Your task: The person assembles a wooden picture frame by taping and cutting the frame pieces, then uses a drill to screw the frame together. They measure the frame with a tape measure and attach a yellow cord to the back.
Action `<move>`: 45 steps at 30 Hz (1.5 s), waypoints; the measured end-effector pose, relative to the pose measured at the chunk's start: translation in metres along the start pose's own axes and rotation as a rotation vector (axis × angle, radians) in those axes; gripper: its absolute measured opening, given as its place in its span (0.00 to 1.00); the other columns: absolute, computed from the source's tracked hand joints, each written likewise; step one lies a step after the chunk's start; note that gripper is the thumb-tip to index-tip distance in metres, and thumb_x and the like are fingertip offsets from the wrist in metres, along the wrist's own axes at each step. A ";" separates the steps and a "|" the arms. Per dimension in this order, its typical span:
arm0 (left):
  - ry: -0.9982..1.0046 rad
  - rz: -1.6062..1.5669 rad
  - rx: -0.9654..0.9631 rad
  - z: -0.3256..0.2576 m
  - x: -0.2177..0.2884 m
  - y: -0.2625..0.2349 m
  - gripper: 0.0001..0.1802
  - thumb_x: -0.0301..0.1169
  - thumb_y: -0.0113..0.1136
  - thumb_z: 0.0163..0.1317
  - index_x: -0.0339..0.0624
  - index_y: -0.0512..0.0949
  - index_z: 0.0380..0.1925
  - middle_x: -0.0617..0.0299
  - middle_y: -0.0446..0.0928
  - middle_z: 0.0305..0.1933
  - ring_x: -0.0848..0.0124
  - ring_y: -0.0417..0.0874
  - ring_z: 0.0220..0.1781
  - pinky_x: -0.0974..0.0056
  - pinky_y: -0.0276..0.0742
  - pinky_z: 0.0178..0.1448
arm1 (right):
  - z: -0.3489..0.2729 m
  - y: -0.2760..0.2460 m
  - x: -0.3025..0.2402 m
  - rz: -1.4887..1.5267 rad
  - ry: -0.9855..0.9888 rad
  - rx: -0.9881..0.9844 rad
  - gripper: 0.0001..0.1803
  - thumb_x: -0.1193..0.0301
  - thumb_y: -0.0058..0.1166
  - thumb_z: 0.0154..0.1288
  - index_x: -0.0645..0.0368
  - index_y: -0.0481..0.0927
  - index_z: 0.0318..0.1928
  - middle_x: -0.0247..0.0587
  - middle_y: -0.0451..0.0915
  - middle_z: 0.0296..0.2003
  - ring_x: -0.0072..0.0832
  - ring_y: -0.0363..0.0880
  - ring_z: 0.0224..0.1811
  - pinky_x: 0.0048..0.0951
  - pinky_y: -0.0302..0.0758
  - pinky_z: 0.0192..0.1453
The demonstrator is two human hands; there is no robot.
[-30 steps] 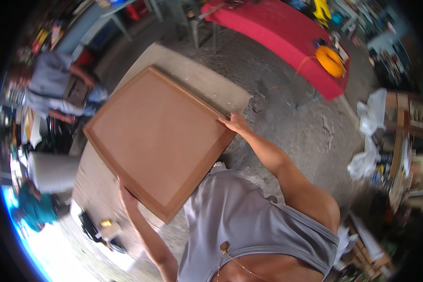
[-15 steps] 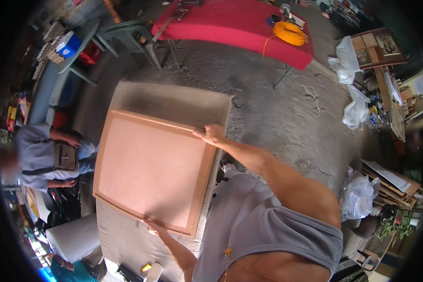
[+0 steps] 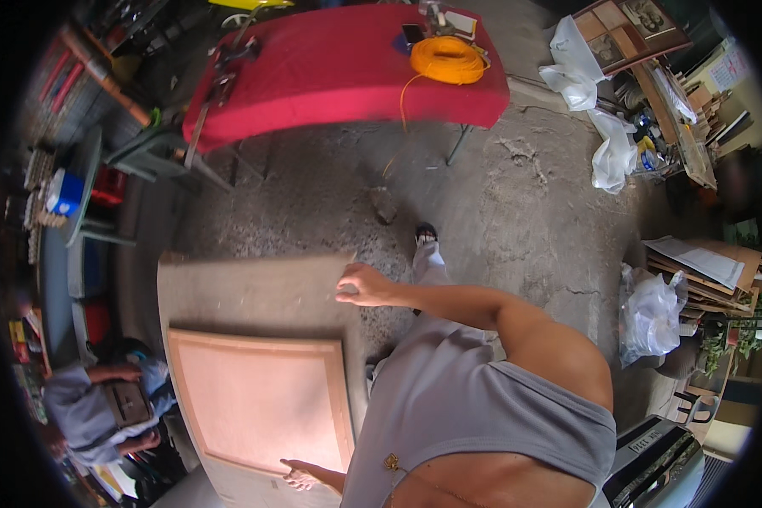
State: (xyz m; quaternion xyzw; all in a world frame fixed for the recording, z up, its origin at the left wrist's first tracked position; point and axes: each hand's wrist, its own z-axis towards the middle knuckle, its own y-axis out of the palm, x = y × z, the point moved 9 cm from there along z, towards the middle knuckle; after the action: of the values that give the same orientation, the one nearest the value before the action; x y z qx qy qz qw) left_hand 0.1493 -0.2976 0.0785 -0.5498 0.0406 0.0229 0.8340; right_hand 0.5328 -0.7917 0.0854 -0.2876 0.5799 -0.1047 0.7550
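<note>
A shallow wooden frame with a pale pinkish panel inside (image 3: 267, 398) lies flat on the brown-topped worktable (image 3: 254, 288). At its near right edge is my left hand (image 3: 300, 477), fingers spread. It holds nothing, and I cannot tell whether it touches the rim. My right hand (image 3: 362, 285) is off the frame, over the table's far right corner. Its fingers are loosely bent, with a gap to the thumb and nothing between them.
Beyond the worktable stands a table with a red cloth (image 3: 330, 76), holding a coil of orange cable (image 3: 449, 61). A person with a brown bag (image 3: 129, 402) is at the left. White plastic bags (image 3: 652, 313) and stacked boards (image 3: 711, 271) line the right side.
My right hand has let go of the frame's far right corner. My left hand has opened at the near edge. The view has turned, so the worktable and frame sit lower.
</note>
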 end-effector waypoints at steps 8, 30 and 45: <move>0.348 -0.295 -0.318 -0.178 0.286 -0.045 0.40 0.62 0.52 0.58 0.40 0.68 0.59 0.47 0.65 0.64 0.50 0.66 0.65 0.43 0.60 0.65 | 0.059 -0.458 0.232 -0.105 0.183 1.039 0.08 0.69 0.58 0.56 0.61 0.82 0.31 0.49 0.81 0.31 0.43 0.81 0.35 0.39 0.76 0.39; 0.924 -0.903 -0.232 -0.172 0.780 -0.251 0.21 0.39 0.60 0.60 0.35 0.76 0.48 0.47 0.76 0.48 0.50 0.74 0.53 0.53 0.66 0.60 | 0.163 -0.731 0.423 -0.543 0.597 0.971 0.17 0.63 0.55 0.64 0.65 0.82 0.43 0.48 0.84 0.40 0.31 0.81 0.42 0.32 0.75 0.50; 0.636 -0.651 -0.918 0.009 1.460 0.056 0.32 0.53 0.61 0.51 0.44 0.77 0.51 0.49 0.78 0.51 0.56 0.78 0.56 0.56 0.72 0.58 | 0.718 -0.266 0.364 -0.484 0.701 -0.057 0.11 0.66 0.53 0.67 0.63 0.76 0.39 0.52 0.76 0.31 0.43 0.76 0.29 0.40 0.71 0.33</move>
State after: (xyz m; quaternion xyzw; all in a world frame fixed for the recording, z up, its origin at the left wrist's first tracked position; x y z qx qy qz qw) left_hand 1.5992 -0.2768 -0.1048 -0.8148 0.1030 -0.3801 0.4256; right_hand 1.3622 -0.9621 0.0524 -0.3830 0.7200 -0.3543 0.4576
